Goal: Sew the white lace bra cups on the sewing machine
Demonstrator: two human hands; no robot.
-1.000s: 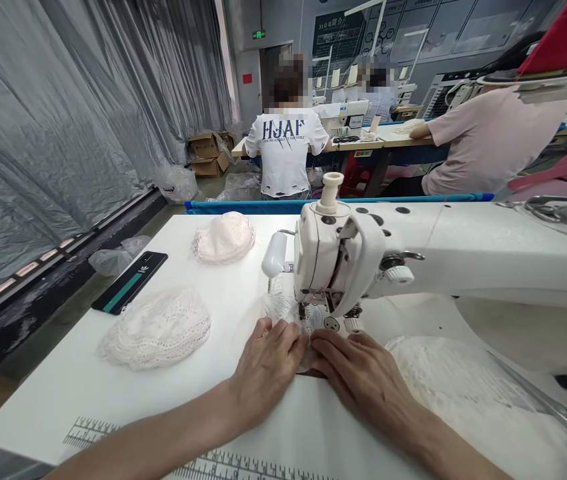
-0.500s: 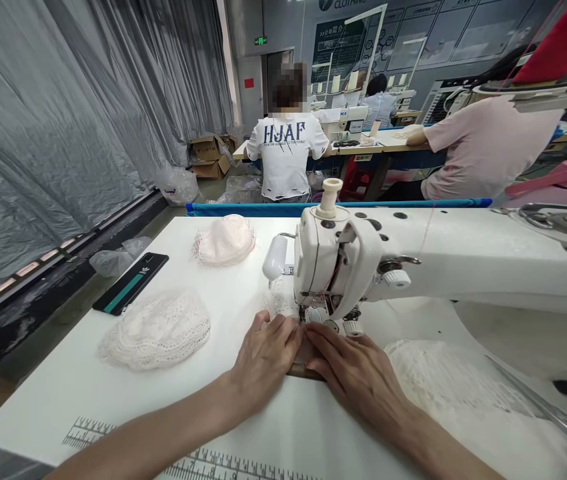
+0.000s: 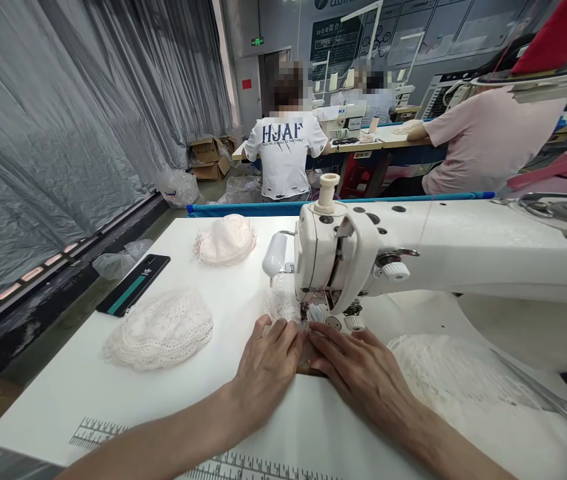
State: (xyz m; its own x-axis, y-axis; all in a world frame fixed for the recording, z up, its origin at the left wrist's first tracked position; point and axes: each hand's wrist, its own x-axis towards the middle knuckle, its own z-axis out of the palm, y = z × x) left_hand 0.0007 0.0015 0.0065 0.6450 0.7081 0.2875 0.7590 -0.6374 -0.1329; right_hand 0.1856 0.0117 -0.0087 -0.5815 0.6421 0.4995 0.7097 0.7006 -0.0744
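Observation:
My left hand (image 3: 266, 370) and my right hand (image 3: 361, 370) lie side by side on the white table (image 3: 63, 400), fingers stretched flat and pressing a small piece of white lace (image 3: 283, 308) just in front of the needle. The white sewing machine (image 3: 413, 257) stands directly behind my fingertips, its head above the lace. The part of the lace under my fingers is hidden. A narrow brown strip shows between my two hands at the table surface.
A pile of white lace pieces (image 3: 161, 330) lies left of my hands, a pinkish pile (image 3: 226, 240) farther back. A black phone (image 3: 133, 283) rests near the table's left edge. More lace fabric (image 3: 463, 387) spreads at the right. Other people work at tables behind.
My hands stay pressed on the lace at the needle, shifting only slightly; the view has tilted a little.

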